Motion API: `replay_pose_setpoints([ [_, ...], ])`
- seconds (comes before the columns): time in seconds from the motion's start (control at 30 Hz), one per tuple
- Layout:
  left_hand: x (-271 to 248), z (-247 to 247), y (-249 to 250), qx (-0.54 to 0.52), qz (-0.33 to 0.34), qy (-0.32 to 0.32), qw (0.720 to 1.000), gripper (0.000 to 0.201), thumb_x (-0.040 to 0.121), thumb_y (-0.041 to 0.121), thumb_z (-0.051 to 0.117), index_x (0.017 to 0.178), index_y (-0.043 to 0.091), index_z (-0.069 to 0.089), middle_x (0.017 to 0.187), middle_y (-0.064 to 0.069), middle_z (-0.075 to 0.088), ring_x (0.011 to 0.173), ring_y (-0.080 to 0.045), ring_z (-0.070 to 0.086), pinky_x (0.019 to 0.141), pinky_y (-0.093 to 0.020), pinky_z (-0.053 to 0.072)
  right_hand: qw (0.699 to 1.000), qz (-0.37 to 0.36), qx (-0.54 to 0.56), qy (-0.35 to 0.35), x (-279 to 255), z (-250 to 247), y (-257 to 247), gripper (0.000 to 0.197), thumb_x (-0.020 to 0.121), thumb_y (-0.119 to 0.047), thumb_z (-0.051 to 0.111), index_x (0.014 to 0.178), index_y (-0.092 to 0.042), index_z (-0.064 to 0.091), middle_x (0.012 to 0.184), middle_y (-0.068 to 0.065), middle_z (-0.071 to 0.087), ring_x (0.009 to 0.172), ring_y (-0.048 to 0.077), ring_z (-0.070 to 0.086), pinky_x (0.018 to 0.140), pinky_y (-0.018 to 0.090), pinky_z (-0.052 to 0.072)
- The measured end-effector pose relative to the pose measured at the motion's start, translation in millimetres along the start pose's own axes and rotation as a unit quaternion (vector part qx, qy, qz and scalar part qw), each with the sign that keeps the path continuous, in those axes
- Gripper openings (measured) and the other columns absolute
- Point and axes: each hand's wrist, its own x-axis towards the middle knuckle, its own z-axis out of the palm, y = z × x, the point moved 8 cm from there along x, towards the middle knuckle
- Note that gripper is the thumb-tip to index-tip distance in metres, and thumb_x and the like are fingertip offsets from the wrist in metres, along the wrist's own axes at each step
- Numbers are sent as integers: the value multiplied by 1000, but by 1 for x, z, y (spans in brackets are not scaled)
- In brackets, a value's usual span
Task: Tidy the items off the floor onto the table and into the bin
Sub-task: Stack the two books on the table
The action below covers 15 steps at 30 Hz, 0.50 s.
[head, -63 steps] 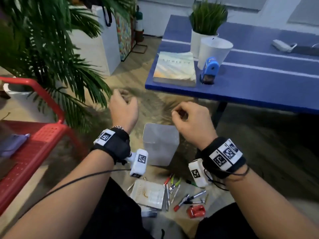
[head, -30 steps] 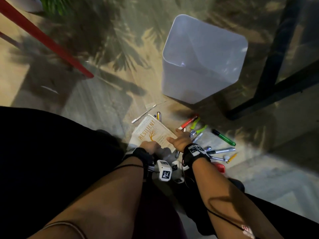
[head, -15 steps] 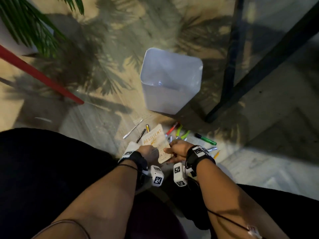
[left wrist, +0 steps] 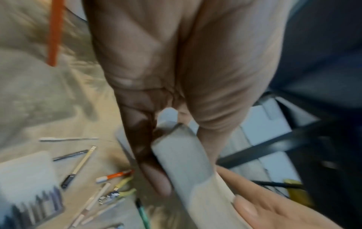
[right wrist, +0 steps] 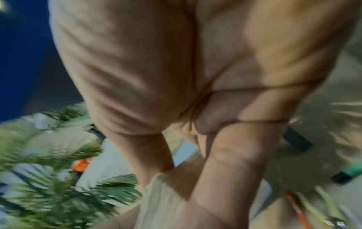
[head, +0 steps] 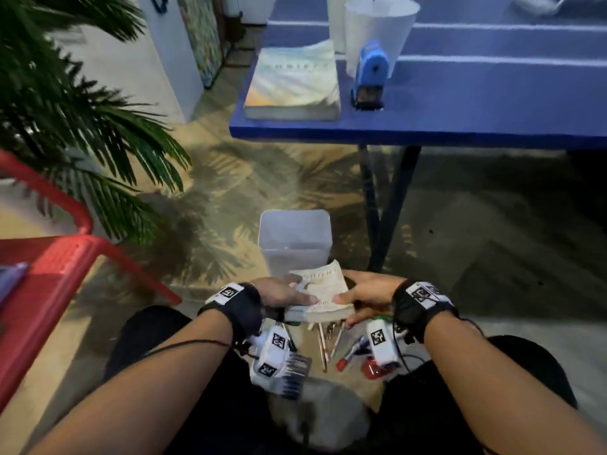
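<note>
A pale paperback book [head: 323, 292] is off the floor, held between both hands in front of my knees. My left hand [head: 284, 295] grips its left edge, thumb on the cover and fingers underneath [left wrist: 156, 178]. My right hand [head: 363, 298] grips the right edge of the book [right wrist: 162, 201]. Just beyond the book, a translucent white bin [head: 294, 239] stands on the floor. The blue table [head: 460, 129] lies farther ahead, above the bin. Several pens and markers [head: 328, 344] lie on the floor under my hands, also seen in the left wrist view as pens [left wrist: 111, 178].
On the table are another book [head: 292, 83], a blue sharpener [head: 369, 77] and a white cup [head: 377, 27]. A red cart [head: 49, 274] and a palm plant [head: 82, 126] stand at the left. Black table legs [head: 384, 208] rise right of the bin. A red item [head: 372, 369] and a second book [left wrist: 29, 186] lie on the floor.
Both hands went down to the book on the floor and gripped it. They have now lifted it off the floor, and my view has risen to take in the table.
</note>
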Motion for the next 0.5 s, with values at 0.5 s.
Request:
replay_pose_setpoints([
  [0.5,-274,13,140,103,243,46,963,73,73,21,90,133,46,56,99,3,75,71,-25,69,60,-29,58,952,-267,-150,25,-252,68,-165,90,97,-29,72,153,-64,11,105,13,80,60,28,65,52,31,57],
])
